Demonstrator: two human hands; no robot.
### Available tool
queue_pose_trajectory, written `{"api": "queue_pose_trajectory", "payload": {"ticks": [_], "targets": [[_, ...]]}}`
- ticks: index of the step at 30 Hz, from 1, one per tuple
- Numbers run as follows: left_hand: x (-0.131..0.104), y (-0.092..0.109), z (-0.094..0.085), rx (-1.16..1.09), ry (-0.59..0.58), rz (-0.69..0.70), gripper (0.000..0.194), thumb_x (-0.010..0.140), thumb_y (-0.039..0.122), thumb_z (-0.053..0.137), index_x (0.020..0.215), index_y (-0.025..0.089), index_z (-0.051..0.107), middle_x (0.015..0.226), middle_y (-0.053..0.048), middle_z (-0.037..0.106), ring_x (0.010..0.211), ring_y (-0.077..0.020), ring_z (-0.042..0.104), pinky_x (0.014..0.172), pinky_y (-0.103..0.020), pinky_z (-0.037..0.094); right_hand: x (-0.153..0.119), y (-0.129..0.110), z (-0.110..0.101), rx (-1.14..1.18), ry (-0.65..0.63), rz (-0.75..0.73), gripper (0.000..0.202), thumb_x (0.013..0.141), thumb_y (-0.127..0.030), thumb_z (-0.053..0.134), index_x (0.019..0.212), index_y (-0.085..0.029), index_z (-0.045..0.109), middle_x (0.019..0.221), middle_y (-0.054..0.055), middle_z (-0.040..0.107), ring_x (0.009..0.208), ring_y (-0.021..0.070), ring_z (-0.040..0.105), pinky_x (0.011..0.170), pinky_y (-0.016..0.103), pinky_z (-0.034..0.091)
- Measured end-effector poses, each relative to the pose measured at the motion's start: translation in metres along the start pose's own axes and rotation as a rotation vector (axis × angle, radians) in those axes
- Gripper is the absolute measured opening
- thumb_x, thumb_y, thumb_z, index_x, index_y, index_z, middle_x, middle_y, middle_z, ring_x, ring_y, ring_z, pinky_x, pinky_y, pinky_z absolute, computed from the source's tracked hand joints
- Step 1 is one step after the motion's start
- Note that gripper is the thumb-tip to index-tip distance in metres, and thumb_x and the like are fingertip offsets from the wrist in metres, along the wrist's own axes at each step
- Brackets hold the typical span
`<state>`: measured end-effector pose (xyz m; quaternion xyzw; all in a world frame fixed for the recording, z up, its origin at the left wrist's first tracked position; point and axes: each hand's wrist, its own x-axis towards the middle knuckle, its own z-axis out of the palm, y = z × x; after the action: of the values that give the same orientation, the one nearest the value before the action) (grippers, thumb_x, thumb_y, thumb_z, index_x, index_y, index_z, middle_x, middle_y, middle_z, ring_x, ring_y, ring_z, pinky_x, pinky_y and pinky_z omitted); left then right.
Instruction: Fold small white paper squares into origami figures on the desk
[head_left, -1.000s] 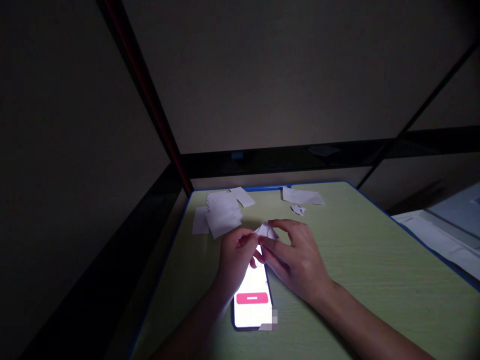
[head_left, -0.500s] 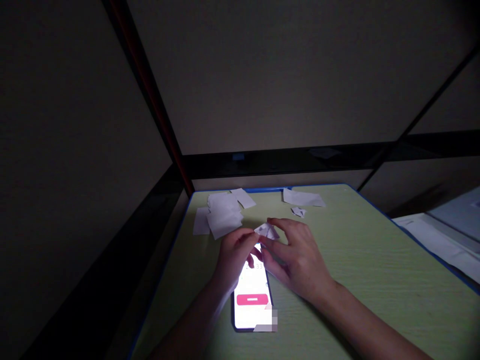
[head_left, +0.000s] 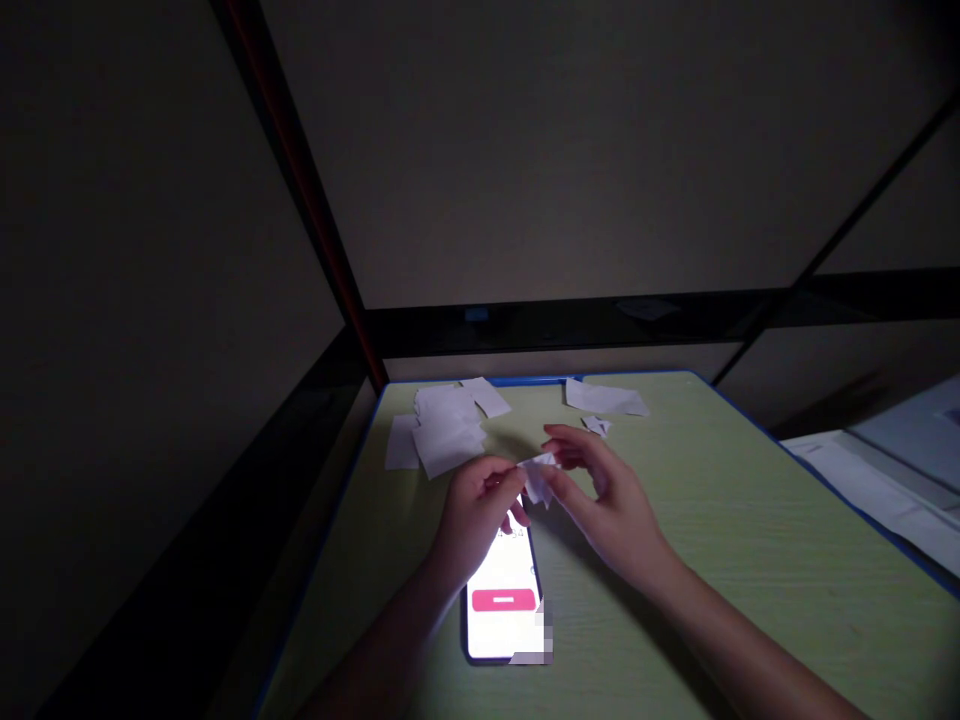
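Observation:
A small folded piece of white paper (head_left: 538, 482) is held between my two hands, above the top end of a lit phone. My left hand (head_left: 474, 512) pinches its left side between thumb and fingers. On its right side, the thumb and fingertips of my right hand (head_left: 606, 500) close on the paper. The phone (head_left: 502, 630) lies face up on the table with a white screen and a red bar; my left hand covers part of it. Beyond my right hand rests a small folded paper (head_left: 598, 426).
Several white paper sheets (head_left: 446, 440) overlap at the table's far left. A long paper strip (head_left: 606, 398) lies near the back edge. The green table (head_left: 757, 540) has a blue rim and stands before a dark wall. White papers (head_left: 885, 490) sit beyond its right edge.
The folded paper has been tipped and turned, so its points now hang downward. My right hand has shifted slightly right and its thumb has moved up onto the paper.

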<state>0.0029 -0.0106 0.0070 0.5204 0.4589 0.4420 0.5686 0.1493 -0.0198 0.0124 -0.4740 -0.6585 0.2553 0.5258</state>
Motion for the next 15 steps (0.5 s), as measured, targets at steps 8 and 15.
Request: {"api": "queue_pose_trajectory", "payload": {"ticks": [8,15], "targets": [[-0.0027,0.0011,0.0000,0.050,-0.027,0.062,0.017,0.078,0.028,0.049,0.072,0.013,0.056,0.046,0.003,0.053,0.040,-0.0082,0.047,0.038,-0.018,0.033,0.0039,0.0075,0.0030,0.238,-0.143,0.294,0.016,0.072,-0.028,0.061,0.081,-0.014,0.064,0.066,0.003,0.063,0.058,0.0132,0.056,0.052,0.026,0.045],[-0.0024,-0.0009,0.0000,0.103,-0.022,0.067,0.016,0.077,0.028,0.051,0.073,0.013,0.057,0.046,0.003,0.053,0.041,-0.0082,0.048,0.038,-0.017,0.033,0.0042,0.0074,0.0022,0.294,-0.161,0.319,0.014,0.070,-0.027,0.063,0.076,-0.015,0.063,0.063,0.001,0.061,0.056,0.0128,0.055,0.052,0.026,0.044]]}}
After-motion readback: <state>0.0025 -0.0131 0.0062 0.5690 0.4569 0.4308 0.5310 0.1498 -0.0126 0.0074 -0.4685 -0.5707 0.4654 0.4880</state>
